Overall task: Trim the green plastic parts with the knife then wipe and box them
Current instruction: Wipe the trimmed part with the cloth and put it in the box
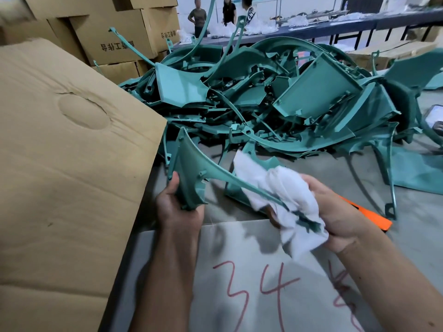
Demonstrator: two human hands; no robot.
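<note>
The white cloth (285, 202) wraps and hides the thin end of the held green part (191, 178). At four o'clock the right hand (340, 212) covers most of the orange knife (374, 218). The cardboard box (62, 164) at nine o'clock is cut off by the left edge.

A grey table (263, 271) bears red handwriting (259, 291), "34" with further marks, near its front edge. Stacked cartons (124, 32) with printed black characters stand beyond the table's far left corner. Past the far edge, three people (215, 13) stand at a long dark bench (335, 26) strewn with white bags (259, 26) and long parts too small to make out. More flattened cardboard (393, 51) lies at the far right. A dark object (436, 116), cut off by the frame, sits at the table's right edge.
</note>
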